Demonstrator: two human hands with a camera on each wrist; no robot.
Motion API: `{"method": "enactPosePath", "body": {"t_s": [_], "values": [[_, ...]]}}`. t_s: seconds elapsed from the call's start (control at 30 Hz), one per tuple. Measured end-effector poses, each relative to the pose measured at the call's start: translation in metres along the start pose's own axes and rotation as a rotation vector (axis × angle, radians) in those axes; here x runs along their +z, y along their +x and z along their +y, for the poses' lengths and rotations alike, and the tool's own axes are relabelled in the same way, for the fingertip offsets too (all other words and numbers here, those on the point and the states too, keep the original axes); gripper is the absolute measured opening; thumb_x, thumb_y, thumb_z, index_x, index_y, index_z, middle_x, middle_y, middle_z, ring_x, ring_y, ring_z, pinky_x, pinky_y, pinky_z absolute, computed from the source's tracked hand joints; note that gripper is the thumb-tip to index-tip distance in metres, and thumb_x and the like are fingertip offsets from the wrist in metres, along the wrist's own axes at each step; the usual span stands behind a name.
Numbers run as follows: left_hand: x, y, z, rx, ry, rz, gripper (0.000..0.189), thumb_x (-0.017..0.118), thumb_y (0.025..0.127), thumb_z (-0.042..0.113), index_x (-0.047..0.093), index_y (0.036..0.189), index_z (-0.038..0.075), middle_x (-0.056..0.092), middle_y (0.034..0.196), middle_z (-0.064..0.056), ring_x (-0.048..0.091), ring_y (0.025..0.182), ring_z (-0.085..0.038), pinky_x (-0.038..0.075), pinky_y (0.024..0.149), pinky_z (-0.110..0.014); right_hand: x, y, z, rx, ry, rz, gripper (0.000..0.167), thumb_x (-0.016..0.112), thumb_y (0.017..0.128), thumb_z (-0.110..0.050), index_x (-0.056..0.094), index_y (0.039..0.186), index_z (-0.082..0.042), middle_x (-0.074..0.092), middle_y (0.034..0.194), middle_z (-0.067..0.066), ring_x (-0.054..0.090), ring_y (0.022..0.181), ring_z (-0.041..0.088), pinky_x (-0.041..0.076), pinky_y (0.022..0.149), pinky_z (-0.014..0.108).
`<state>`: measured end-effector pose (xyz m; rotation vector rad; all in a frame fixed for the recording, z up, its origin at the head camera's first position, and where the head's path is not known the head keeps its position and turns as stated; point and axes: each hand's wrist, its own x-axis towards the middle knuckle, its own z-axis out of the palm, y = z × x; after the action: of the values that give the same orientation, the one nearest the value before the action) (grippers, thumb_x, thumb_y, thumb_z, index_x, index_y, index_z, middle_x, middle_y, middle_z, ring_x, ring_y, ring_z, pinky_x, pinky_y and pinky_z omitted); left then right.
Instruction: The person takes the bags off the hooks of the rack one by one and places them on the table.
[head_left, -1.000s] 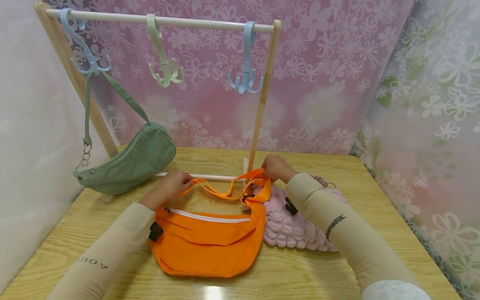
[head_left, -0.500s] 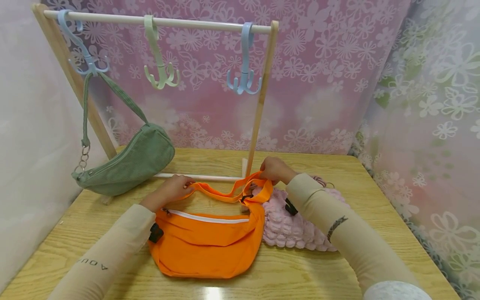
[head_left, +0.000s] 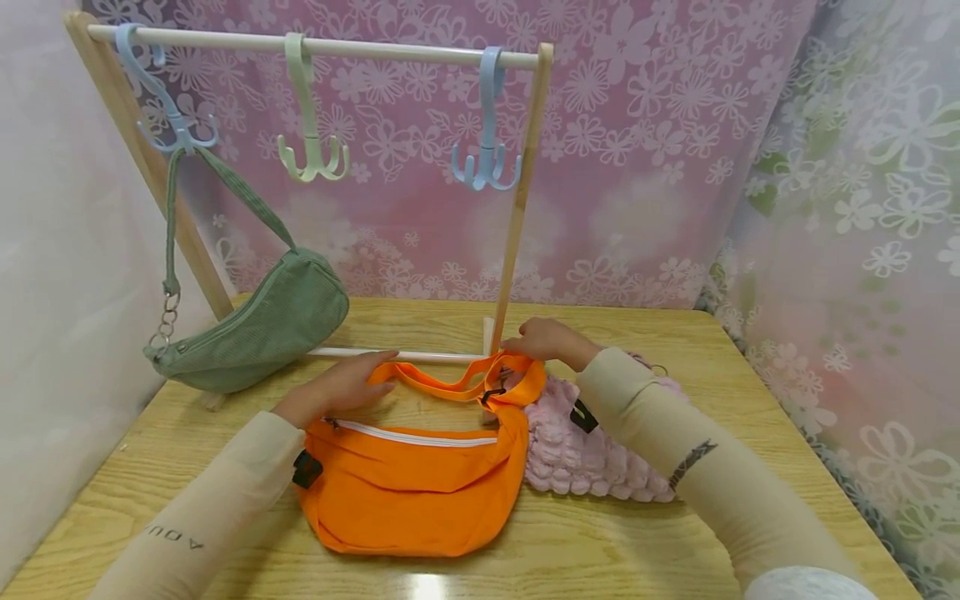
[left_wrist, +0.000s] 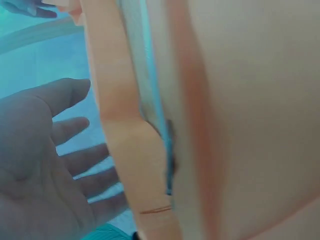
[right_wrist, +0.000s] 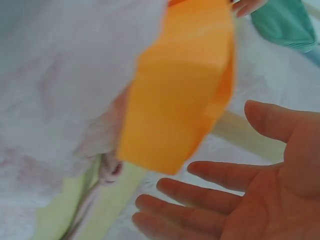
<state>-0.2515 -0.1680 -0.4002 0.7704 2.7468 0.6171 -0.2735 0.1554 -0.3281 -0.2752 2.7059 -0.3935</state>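
An orange waist bag (head_left: 416, 508) with a white zipper lies flat on the wooden table in the head view. Its orange strap (head_left: 438, 385) is spread out above the zipper. My left hand (head_left: 345, 387) is at the strap's left end, fingers extended; in the left wrist view the left hand (left_wrist: 42, 160) has spread fingers and an empty palm beside the orange fabric. At the strap's right end is my right hand (head_left: 553, 342). The right wrist view shows the right hand (right_wrist: 272, 185) with straight fingers, close to the hanging strap loop (right_wrist: 180, 90).
Behind stands a rack with a white top bar (head_left: 405, 50). From it hang a green hook (head_left: 311, 154) and a blue hook (head_left: 487, 162); a green bag (head_left: 258, 325) hangs from another blue hook (head_left: 180, 133). A bubbly pink bag (head_left: 581, 458) lies right of the orange bag.
Both hands have let go of the orange strap, and their fingers have straightened beside it. The strap's left part has settled a little. The green hook has turned slightly on the bar.
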Motion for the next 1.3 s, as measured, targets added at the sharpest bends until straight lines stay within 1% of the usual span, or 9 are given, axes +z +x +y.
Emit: {"method": "enactPosePath", "body": {"t_s": [0.03,0.13,0.43,0.47,0.63,0.73,0.8,1.03,1.3], "values": [[-0.001,-0.001,0.001,0.002,0.001,0.001,0.061,0.056,0.100,0.021,0.031,0.149,-0.002,0.039,0.147,-0.026,0.038,0.135,-0.043,0.031,0.109,-0.056,-0.001,-0.003,-0.002,0.000,-0.008,-0.009,0.066,0.048,0.099,-0.044,0.043,0.142,0.006,0.045,0.144,0.023,0.045,0.130,0.038,0.038,0.108,0.049],[-0.004,-0.006,0.005,-0.006,-0.008,-0.004,0.063,0.056,0.100,0.025,0.028,0.151,0.000,0.035,0.149,-0.027,0.034,0.137,-0.044,0.029,0.110,-0.057,-0.003,-0.011,-0.009,-0.003,-0.039,-0.019,0.073,0.050,0.098,-0.047,0.034,0.148,0.004,0.041,0.148,0.022,0.042,0.133,0.039,0.034,0.110,0.050],[-0.022,-0.029,0.025,0.002,-0.044,-0.006,0.070,0.053,0.100,0.041,0.024,0.154,0.006,0.021,0.154,-0.030,0.020,0.141,-0.050,0.022,0.110,-0.065,-0.005,-0.035,-0.024,-0.045,-0.053,0.006,0.090,0.060,0.092,-0.052,0.017,0.155,-0.004,0.041,0.149,0.018,0.044,0.132,0.036,0.033,0.110,0.052],[-0.025,-0.032,0.028,-0.002,-0.040,-0.005,0.069,0.053,0.100,0.040,0.025,0.154,0.007,0.021,0.154,-0.030,0.019,0.141,-0.050,0.021,0.110,-0.065,-0.006,-0.037,-0.026,-0.058,-0.036,0.006,0.092,0.061,0.092,-0.052,0.015,0.156,-0.005,0.047,0.145,0.017,0.049,0.129,0.034,0.033,0.110,0.051],[-0.036,-0.044,0.043,-0.036,0.012,0.001,0.066,0.054,0.100,0.036,0.027,0.153,0.006,0.021,0.153,-0.033,0.019,0.139,-0.052,0.022,0.108,-0.067,-0.006,-0.056,-0.041,-0.101,-0.078,0.080,0.099,0.067,0.086,-0.056,0.015,0.157,-0.011,0.042,0.147,0.020,0.050,0.127,0.035,0.040,0.105,0.053],[-0.043,-0.054,0.047,-0.074,0.039,0.002,0.067,0.054,0.100,0.038,0.027,0.154,0.010,0.019,0.155,-0.030,0.018,0.140,-0.051,0.023,0.107,-0.068,-0.003,-0.069,-0.053,-0.127,-0.152,0.141,0.105,0.069,0.081,-0.061,0.015,0.157,-0.013,0.028,0.155,0.021,0.037,0.137,0.039,0.040,0.103,0.057],[-0.049,-0.061,0.050,-0.087,0.047,0.008,0.067,0.053,0.100,0.040,0.026,0.154,0.012,0.018,0.156,-0.029,0.018,0.140,-0.051,0.023,0.106,-0.070,0.000,-0.076,-0.060,-0.149,-0.180,0.175,0.108,0.069,0.079,-0.063,0.012,0.157,-0.014,0.024,0.157,0.020,0.031,0.140,0.039,0.038,0.104,0.058],[-0.082,-0.086,0.064,-0.093,0.066,0.073,0.068,0.050,0.100,0.045,0.027,0.154,0.012,0.022,0.155,-0.027,0.020,0.140,-0.050,0.023,0.106,-0.069,0.001,-0.099,-0.084,-0.209,-0.245,0.279,0.105,0.065,0.082,-0.065,0.011,0.158,-0.014,0.018,0.159,0.021,0.025,0.143,0.038,0.033,0.107,0.061],[-0.124,-0.108,0.069,-0.133,0.132,0.180,0.069,0.042,0.101,0.051,0.027,0.154,0.011,0.026,0.153,-0.027,0.024,0.138,-0.051,0.023,0.105,-0.069,-0.004,-0.116,-0.108,-0.282,-0.273,0.384,0.102,0.060,0.085,-0.065,0.010,0.157,-0.015,0.033,0.154,0.014,0.037,0.138,0.032,0.041,0.103,0.055]]}}
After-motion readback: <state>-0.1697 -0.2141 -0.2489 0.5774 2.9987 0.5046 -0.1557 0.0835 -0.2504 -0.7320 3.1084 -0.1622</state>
